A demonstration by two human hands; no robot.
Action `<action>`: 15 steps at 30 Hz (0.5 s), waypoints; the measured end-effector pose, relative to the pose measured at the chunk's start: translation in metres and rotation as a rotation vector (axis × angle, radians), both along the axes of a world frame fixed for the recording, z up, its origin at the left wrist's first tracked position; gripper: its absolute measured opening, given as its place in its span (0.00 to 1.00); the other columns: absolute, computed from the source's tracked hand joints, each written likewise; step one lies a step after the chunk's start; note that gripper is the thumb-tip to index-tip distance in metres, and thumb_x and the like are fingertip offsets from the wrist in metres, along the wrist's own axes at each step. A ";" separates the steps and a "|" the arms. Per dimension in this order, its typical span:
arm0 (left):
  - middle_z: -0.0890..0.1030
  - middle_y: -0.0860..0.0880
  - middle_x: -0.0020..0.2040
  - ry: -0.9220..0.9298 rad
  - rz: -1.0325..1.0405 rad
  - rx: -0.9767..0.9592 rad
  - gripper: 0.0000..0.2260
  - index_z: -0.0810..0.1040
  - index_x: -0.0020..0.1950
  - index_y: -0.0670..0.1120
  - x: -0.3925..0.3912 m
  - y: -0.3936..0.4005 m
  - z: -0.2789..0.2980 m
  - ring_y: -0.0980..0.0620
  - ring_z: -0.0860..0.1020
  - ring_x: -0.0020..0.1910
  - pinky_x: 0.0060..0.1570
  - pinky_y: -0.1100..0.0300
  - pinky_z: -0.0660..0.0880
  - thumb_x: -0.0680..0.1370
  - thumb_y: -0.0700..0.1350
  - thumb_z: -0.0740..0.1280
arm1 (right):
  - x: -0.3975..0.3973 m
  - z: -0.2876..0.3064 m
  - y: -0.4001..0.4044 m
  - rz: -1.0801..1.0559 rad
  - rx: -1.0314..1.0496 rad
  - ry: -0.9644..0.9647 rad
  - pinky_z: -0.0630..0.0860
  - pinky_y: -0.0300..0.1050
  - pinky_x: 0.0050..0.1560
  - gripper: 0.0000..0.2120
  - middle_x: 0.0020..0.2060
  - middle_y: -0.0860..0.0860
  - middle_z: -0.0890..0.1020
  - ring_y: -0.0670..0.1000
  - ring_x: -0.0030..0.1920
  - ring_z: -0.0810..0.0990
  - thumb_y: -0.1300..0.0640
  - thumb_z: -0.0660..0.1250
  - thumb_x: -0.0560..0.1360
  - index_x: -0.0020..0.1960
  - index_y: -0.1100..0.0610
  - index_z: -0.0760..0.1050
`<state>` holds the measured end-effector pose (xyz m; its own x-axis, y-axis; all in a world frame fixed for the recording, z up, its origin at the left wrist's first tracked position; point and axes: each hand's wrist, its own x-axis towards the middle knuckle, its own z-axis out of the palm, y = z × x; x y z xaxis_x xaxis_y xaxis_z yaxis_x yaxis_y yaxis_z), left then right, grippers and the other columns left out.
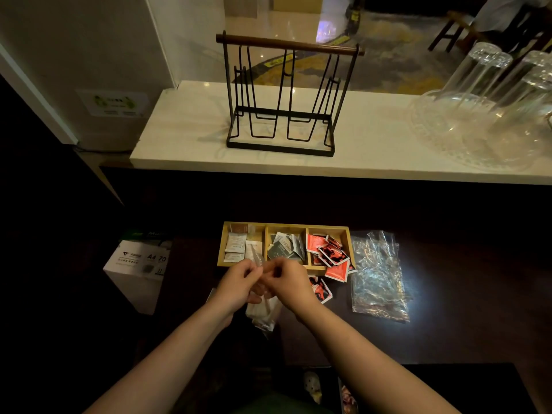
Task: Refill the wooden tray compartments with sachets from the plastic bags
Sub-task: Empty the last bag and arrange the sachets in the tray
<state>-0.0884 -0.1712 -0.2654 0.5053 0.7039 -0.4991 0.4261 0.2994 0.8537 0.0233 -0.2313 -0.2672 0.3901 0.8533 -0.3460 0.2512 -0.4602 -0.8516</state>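
Both hands are meeting just in front of the wooden tray (328, 265) on the dark bench (448, 339). The left hand (239, 283) and right hand (288, 280) are pinching the top of a clear plastic bag (264, 313), whose contents are hard to make out behind the fingers. Red sachets (331, 253) are spilling over the tray's right compartment, one lying on the bench. An empty-looking plastic bag (378, 273) is lying just right of the tray, glaring under light.
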 end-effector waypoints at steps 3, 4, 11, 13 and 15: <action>0.76 0.45 0.35 0.002 -0.004 0.007 0.09 0.71 0.43 0.42 0.000 0.000 0.000 0.50 0.77 0.35 0.36 0.58 0.78 0.81 0.42 0.59 | -0.001 -0.003 -0.001 -0.065 0.020 -0.029 0.79 0.43 0.35 0.03 0.34 0.52 0.81 0.48 0.32 0.79 0.60 0.69 0.73 0.41 0.56 0.78; 0.76 0.45 0.35 0.010 -0.001 0.013 0.08 0.71 0.43 0.41 0.000 0.000 0.000 0.51 0.77 0.34 0.36 0.58 0.78 0.81 0.42 0.59 | 0.000 -0.003 -0.002 -0.081 0.024 -0.016 0.78 0.41 0.33 0.04 0.34 0.53 0.81 0.48 0.31 0.79 0.60 0.69 0.73 0.41 0.59 0.79; 0.72 0.47 0.31 0.159 -0.083 0.166 0.09 0.66 0.40 0.43 0.003 -0.003 0.002 0.52 0.72 0.29 0.34 0.57 0.74 0.81 0.41 0.56 | 0.003 -0.003 -0.004 -0.084 0.012 0.090 0.77 0.39 0.29 0.04 0.28 0.51 0.79 0.45 0.25 0.77 0.66 0.67 0.73 0.40 0.60 0.77; 0.71 0.47 0.31 0.157 -0.080 0.182 0.08 0.65 0.40 0.43 0.001 -0.002 0.004 0.52 0.72 0.29 0.34 0.56 0.74 0.80 0.38 0.57 | 0.009 -0.003 -0.006 -0.121 -0.015 0.094 0.77 0.38 0.29 0.07 0.29 0.51 0.79 0.45 0.25 0.76 0.67 0.66 0.73 0.39 0.58 0.76; 0.70 0.47 0.32 0.183 -0.039 0.220 0.10 0.64 0.38 0.43 -0.003 0.002 0.010 0.52 0.72 0.29 0.34 0.55 0.74 0.77 0.35 0.60 | 0.018 -0.005 -0.009 -0.159 -0.036 0.061 0.77 0.39 0.31 0.07 0.31 0.52 0.79 0.45 0.27 0.77 0.67 0.66 0.73 0.39 0.57 0.75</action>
<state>-0.0911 -0.1688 -0.2558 0.4498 0.7873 -0.4217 0.5868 0.0954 0.8041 0.0416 -0.2406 -0.2717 0.4962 0.7694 -0.4022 0.1214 -0.5202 -0.8454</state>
